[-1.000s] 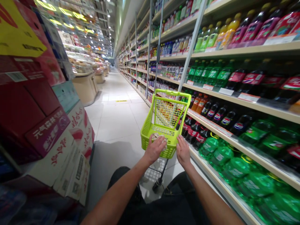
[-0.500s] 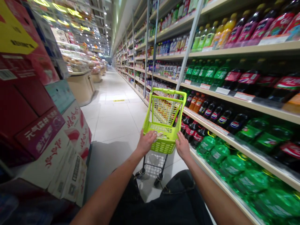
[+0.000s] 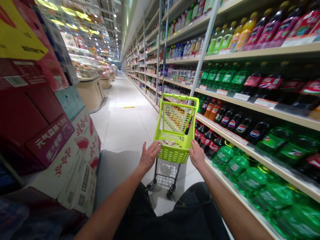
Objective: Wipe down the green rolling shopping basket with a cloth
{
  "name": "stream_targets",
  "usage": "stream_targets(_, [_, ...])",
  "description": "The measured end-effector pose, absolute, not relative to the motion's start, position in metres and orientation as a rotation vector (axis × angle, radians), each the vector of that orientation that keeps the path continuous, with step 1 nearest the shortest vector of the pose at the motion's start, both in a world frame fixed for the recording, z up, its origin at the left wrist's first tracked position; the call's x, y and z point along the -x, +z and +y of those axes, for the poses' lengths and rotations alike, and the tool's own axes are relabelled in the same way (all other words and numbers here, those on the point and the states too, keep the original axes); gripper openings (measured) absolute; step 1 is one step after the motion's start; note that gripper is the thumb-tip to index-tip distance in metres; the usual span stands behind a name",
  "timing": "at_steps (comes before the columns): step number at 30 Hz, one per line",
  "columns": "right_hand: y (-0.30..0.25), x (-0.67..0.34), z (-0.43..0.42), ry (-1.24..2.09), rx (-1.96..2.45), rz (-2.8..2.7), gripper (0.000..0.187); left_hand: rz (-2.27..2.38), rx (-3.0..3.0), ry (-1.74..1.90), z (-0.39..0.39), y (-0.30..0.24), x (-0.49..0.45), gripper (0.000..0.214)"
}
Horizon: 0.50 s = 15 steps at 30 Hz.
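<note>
A small lime-green cart basket (image 3: 175,151) on a dark wheeled frame (image 3: 163,181) stands in the aisle right in front of me. My left hand (image 3: 149,155) rests on the basket's near left corner, fingers curled over the rim. My right hand (image 3: 197,156) grips the near right corner. A pale, crumpled item (image 3: 168,142) lies inside the basket near the rim; I cannot make out what it is. My dark trousers (image 3: 185,213) fill the bottom of the view.
Long shelves of soft-drink bottles (image 3: 237,123) run close along the right, green bottles (image 3: 250,166) lowest. Stacked red and white cartons (image 3: 57,146) crowd the left. A white tiled aisle (image 3: 122,113) stretches ahead, with display counters (image 3: 91,90) at its left.
My left hand slid from the middle of the basket's near rim to its left corner. The cart rolled slightly forward and its wheels came into view. My right hand kept its grip.
</note>
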State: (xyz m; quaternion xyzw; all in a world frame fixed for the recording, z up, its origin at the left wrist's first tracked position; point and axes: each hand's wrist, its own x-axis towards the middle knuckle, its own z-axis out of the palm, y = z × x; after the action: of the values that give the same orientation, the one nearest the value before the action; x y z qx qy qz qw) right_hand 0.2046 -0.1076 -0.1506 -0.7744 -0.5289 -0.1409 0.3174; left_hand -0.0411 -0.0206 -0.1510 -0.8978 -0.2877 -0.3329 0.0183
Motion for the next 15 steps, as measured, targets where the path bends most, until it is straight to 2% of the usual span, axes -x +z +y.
stream_targets(3, [-0.146,-0.206,-0.106,-0.353,2.065,-1.368,0.044,-1.02,2.971,-0.998,-0.023,-0.168,0.061,0.036])
stream_targets(5, [-0.142,-0.203,-0.109,-0.368,2.056,-1.349,0.043,-1.325,3.005,-1.151,-0.029,-0.178,0.063,0.039])
stream_targets(9, [-0.144,-0.155,-0.127,-0.369,1.787,-1.409,0.039,-1.888,2.862,-2.031,-0.046,-0.182,0.043,0.035])
stream_targets(12, [-0.152,-0.09,-0.136,0.049,1.567,-1.523,0.039,-1.941,2.899,-2.689,-0.064,-0.179,0.027,0.035])
stream_targets(15, [-0.159,-0.04,-0.132,0.383,1.58,-1.312,0.039,-2.053,2.751,-3.206,-0.082,-0.178,0.024,0.04])
